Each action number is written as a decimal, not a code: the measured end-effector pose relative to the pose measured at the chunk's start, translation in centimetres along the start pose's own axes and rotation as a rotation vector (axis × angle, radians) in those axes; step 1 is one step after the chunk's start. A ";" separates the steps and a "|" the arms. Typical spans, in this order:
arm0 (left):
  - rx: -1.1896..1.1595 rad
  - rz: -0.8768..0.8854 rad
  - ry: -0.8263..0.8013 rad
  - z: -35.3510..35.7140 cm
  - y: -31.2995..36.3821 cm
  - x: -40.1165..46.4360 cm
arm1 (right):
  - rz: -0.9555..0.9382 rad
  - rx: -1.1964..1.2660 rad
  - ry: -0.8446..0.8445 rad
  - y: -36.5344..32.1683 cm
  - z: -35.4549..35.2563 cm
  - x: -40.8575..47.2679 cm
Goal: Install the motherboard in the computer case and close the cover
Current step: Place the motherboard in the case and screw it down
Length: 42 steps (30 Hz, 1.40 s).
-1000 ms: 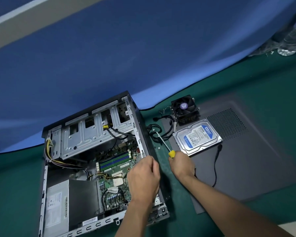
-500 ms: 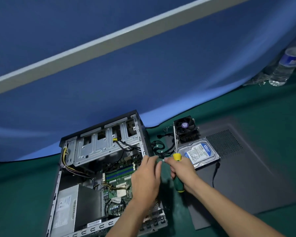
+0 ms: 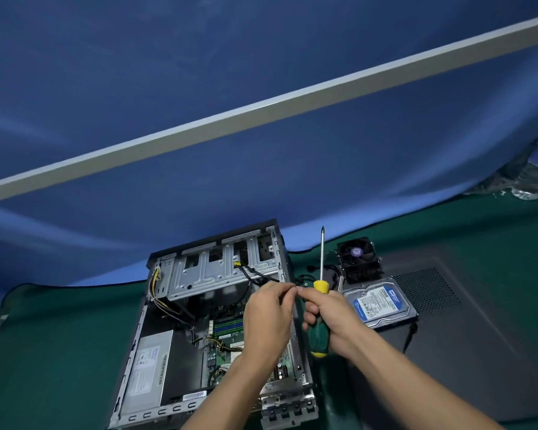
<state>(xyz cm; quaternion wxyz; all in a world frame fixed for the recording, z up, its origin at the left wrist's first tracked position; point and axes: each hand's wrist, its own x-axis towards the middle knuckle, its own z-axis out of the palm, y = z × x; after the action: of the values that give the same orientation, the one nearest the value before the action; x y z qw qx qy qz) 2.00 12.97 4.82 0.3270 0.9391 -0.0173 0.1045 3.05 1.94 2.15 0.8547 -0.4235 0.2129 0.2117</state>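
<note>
Although the motherboard (image 3: 227, 342) is already lying inside the open computer case (image 3: 212, 321), I'm judging the job to be somewhere in its middle: the board is sitting in its bay beside the power supply (image 3: 146, 367), with green memory sticks and cables showing on it, but whether every screw is in I cannot tell from where I'm standing. The cover (image 3: 466, 330), a dark panel with a perforated patch, is lying flat on the green counter (image 3: 44, 352) to the right of the case, so closing is plainly yet to come. A hard drive (image 3: 381, 302) is resting on that panel and a cooler fan (image 3: 357, 257) is sitting just behind it, both outside the case.

Above the case's right wall the two hands are meeting. The right hand (image 3: 333, 321) is wrapping its grip around the green-and-yellow handle of a screwdriver (image 3: 320, 308), holding it upright with the shaft pointing up and away from the board. The left hand (image 3: 269, 318) is bringing its fingertips (image 3: 288, 288) together against the right thumb near the yellow collar; it looks like a narrow pinch on something tiny, perhaps a screw, but the thing itself is too small for me to make out.

Relative to that grip, the motherboard is lying below and to the left, partly hidden under the left forearm, and the tool's tip is nowhere near it. The cover is lying off to the right, apart from both hands.
</note>
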 end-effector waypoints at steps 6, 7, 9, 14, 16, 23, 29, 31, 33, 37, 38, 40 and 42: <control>-0.013 -0.118 0.042 -1.0 -0.3 -0.1 | 0.015 -0.186 -0.003 -0.3 0.9 -0.8; -0.143 -0.231 0.059 -1.2 -0.4 0.2 | -0.010 -0.311 0.022 -0.3 1.0 -0.8; -0.482 -0.484 0.088 -2.0 -0.6 0.8 | -0.102 -0.562 0.049 -0.4 1.0 -0.9; -1.019 -0.828 0.144 -4.5 -1.5 1.7 | -0.411 -1.035 0.015 -0.3 0.1 -1.6; -1.124 -0.882 0.167 -5.2 -1.8 1.8 | -0.489 -1.269 0.062 -0.3 0.0 -1.6; -1.281 -0.991 0.189 -6.9 -3.7 1.6 | -0.608 -1.442 0.029 0.0 -0.2 -1.5; -1.327 -1.033 0.210 -7.4 -4.7 1.2 | -0.639 -1.476 0.000 0.6 0.1 -1.4; -1.332 -1.030 0.217 -7.5 -4.9 1.1 | -0.631 -1.496 -0.005 0.7 0.3 -1.4; -1.324 -1.027 0.225 -7.6 -5.2 1.0 | -0.609 -1.480 -0.018 0.9 0.6 -1.4; -1.290 -1.032 0.237 -7.7 -5.9 0.7 | -0.556 -1.470 -0.047 1.0 0.8 -1.4; -1.275 -1.027 0.249 -7.7 -6.1 0.7 | -0.539 -1.480 -0.057 1.0 1.0 -1.3; -1.234 -1.006 0.276 -7.8 -6.4 0.6 | -0.499 -1.509 -0.080 0.9 1.3 -1.2; -1.182 -0.962 0.285 -7.8 -6.9 0.4 | -0.440 -1.529 -0.109 0.5 1.7 -1.0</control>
<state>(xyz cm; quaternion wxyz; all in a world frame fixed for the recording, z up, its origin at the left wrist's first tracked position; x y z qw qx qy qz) 1.66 23.17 6.65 0.7823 0.4902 0.3818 0.0440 2.29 3.42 3.35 0.3587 -0.9139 -0.1218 0.1459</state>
